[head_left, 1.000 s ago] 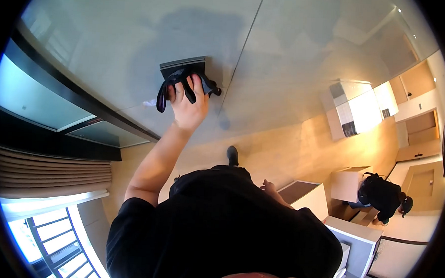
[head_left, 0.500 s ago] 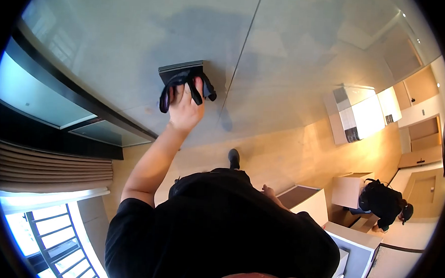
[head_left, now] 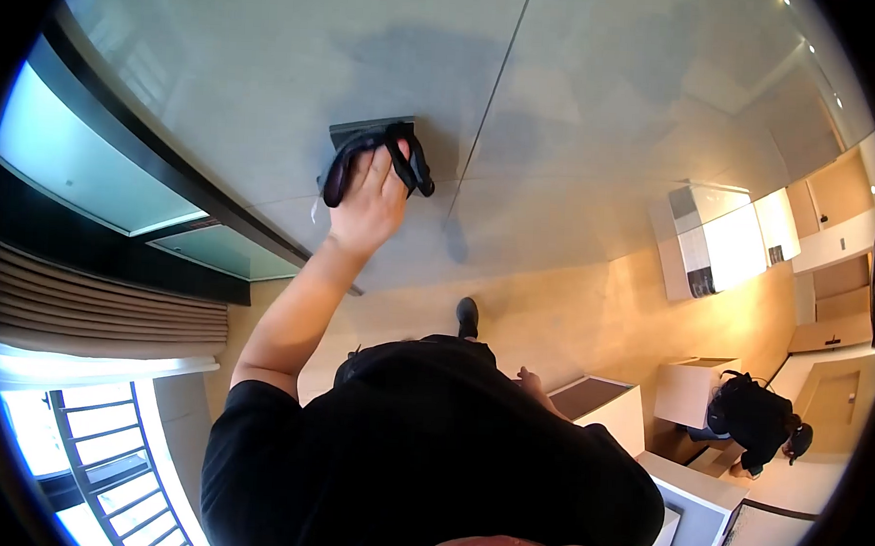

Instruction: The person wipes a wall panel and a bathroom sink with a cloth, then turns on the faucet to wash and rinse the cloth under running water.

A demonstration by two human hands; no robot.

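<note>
Hands [head_left: 367, 204] apart, left on black straps [head_left: 338, 179] by glossy panel [head_left: 270, 90], tan floor [head_left: 573, 298].

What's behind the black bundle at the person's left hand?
Beyond the black bundle, a flat dark grey piece shows at the top, with glossy grey panel around it. The rest of that piece is covered by the bundle and left hand; the surface directly behind is hidden.

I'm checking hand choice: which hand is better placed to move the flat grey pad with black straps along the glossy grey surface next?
Left, probably: that hand holds the pad; the right hand hangs low, away from it.
</note>
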